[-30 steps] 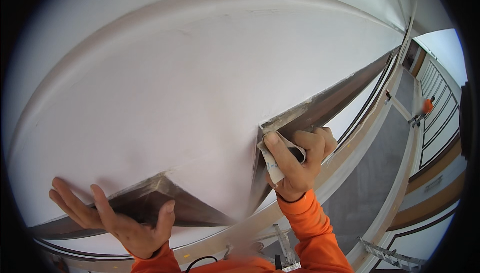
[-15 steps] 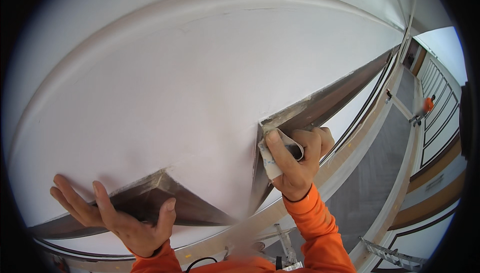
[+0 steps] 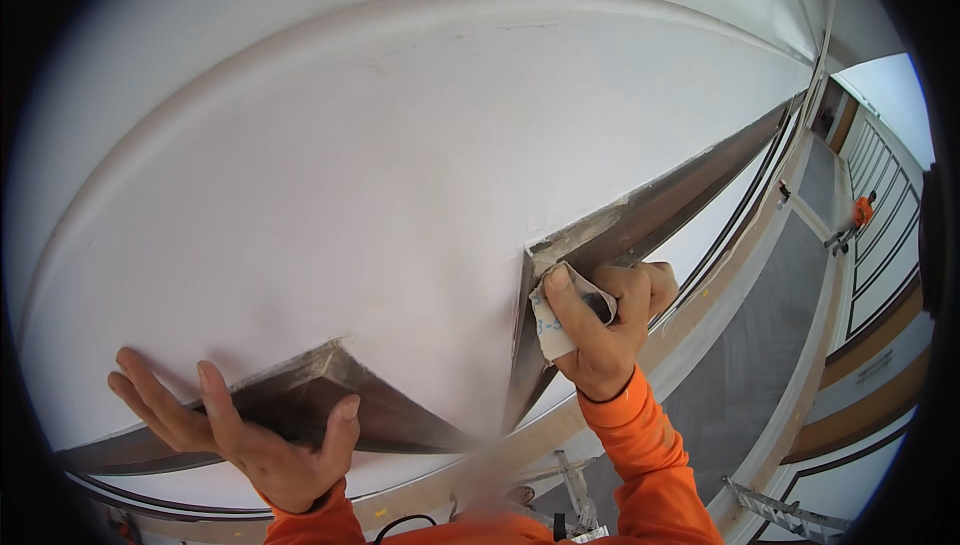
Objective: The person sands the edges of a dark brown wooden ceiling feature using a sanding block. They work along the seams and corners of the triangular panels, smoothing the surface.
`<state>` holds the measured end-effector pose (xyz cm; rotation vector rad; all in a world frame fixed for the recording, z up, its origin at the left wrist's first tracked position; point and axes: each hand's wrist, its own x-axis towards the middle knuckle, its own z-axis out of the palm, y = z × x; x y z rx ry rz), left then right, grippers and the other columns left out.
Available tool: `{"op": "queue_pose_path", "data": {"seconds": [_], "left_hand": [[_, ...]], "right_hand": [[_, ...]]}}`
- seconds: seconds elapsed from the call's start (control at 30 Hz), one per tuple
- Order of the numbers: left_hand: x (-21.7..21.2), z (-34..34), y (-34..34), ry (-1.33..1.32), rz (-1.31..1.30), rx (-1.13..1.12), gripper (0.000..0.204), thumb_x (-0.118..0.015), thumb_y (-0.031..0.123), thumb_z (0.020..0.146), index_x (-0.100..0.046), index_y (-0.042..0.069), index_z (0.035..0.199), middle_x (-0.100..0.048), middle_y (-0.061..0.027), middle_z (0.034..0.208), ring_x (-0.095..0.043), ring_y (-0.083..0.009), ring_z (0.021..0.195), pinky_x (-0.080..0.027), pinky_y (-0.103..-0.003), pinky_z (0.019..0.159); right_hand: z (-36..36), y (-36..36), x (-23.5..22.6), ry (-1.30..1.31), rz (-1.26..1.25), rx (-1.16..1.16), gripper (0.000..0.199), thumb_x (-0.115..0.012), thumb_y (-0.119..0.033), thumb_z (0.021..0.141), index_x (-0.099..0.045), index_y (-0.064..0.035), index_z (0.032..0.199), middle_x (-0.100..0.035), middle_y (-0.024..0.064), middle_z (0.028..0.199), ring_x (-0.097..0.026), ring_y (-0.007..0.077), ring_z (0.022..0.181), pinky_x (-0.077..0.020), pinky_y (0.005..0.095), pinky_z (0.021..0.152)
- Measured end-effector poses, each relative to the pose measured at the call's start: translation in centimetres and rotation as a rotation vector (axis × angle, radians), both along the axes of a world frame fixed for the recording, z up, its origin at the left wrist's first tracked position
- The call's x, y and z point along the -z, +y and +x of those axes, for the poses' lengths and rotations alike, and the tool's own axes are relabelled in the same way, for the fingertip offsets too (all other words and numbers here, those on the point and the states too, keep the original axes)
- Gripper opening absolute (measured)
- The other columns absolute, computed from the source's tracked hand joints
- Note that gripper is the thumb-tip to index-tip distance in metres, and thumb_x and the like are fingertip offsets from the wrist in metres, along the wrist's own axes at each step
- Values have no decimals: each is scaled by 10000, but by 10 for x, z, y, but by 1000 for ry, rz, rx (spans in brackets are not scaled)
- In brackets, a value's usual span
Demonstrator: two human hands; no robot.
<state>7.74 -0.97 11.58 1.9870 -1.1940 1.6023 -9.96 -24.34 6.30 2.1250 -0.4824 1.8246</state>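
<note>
My right hand (image 3: 605, 320) grips a folded piece of whitish sandpaper (image 3: 552, 323) and presses it against the vertical edge of a dark recess (image 3: 640, 220) cut into a white wall (image 3: 400, 175). My left hand (image 3: 245, 430) lies flat with its fingers spread on the white wall, its thumb by the corner of a second dark recess (image 3: 300, 405) at the lower left. Both forearms wear orange sleeves (image 3: 650, 455).
A grey corridor floor (image 3: 760, 345) runs far below at the right, with wood-trimmed walls. A small figure in orange (image 3: 862, 211) stands far down the corridor. Metal ladder or scaffold parts (image 3: 785, 510) show beneath me. A black cable (image 3: 405, 525) hangs near my chest.
My right hand has shifted slightly with the sandpaper along the recess edge. My left hand stays spread on the wall in nearly the same spot.
</note>
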Motion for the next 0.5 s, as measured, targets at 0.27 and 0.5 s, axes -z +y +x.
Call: {"op": "queue_pose_path", "data": {"seconds": [0.27,0.5], "left_hand": [[3,-1,0,33,9,24,996,-645,711,810,-280,182,1570,-122,-287,1628,-61,-515,1508,-125,-733,1153],[1,0,-1,11,-3,-1,1004,-617,743,801,-287,187,1569,-129,-254,1638,-57,-488,1517,-125,-714,1165]], "right_hand": [[-3,-3,-7,34,-37,-29,466,-802,-229,645,-782,-295,1107,-459,-28,866,-386,200,874,-267,377,797],[0,-1,1,3,-43,-6,478,-811,-231,636,-780,-305,1107,-468,-39,860,-386,195,890,-268,378,803]]}}
